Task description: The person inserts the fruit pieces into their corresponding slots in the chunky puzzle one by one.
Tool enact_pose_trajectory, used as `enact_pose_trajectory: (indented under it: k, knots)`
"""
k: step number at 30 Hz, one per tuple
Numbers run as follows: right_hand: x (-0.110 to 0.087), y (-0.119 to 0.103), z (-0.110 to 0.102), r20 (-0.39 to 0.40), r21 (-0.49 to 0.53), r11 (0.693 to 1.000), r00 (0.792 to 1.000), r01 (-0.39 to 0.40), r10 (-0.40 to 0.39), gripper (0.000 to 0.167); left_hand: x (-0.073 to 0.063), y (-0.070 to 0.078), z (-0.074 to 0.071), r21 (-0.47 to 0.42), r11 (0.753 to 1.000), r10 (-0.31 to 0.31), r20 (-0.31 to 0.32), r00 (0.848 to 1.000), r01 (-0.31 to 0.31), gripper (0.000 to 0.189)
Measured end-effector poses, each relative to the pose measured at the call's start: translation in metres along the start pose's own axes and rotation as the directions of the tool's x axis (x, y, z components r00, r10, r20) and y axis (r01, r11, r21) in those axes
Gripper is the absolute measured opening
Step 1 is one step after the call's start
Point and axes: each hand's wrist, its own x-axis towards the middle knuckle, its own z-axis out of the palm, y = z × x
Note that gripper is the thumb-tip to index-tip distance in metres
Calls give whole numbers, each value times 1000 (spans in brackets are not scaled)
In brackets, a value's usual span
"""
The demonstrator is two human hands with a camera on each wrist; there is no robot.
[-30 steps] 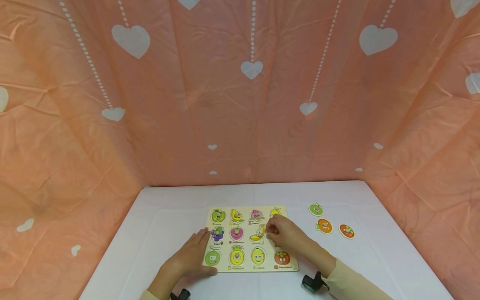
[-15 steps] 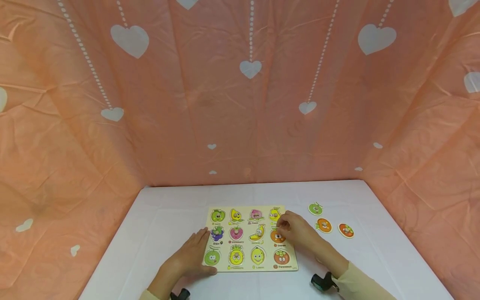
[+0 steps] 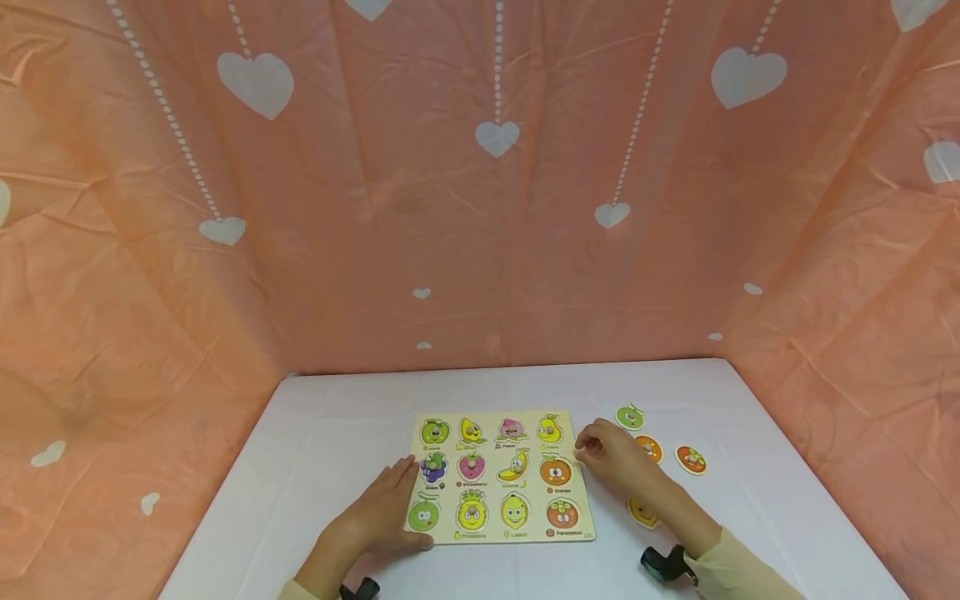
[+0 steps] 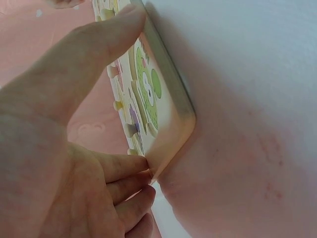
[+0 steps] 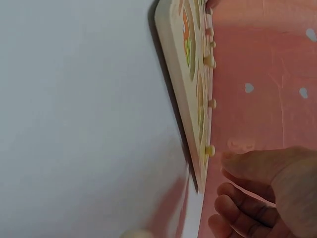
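Observation:
A pale wooden fruit puzzle board lies on the white table, with knobbed pieces such as the pear and banana in it. Melon, orange, lemon and persimmon pictures show without knobs. My left hand rests at the board's near left corner, thumb along the near edge, fingers touching the left edge. Just right of the board hovers my right hand, its fingers loosely bent. In the right wrist view, nothing shows between the thumb and fingers of that hand.
Several loose pieces lie right of the board: a green melon, an orange partly behind the right hand, a persimmon and a yellow lemon partly under the forearm. A pink cloth with hearts surrounds the table.
My right hand has moved right from over the board's banana and pear area to beyond its right edge, uncovering the pear and orange pictures. The left hand stays put.

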Motion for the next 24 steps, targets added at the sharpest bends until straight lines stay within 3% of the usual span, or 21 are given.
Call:
enact_pose_trajectory:
  k: [17,24]
  knots:
    - [-10,21,-24,-44,-24,998,997,-59,58,9,-1,2,-2,-19,1000,10,-4,1000,-10,119]
    - [-12,33,-33,-82,-32,999,997,-2,0,12,-2,4,-3,-26,1000,-2,-3,1000,1,120]
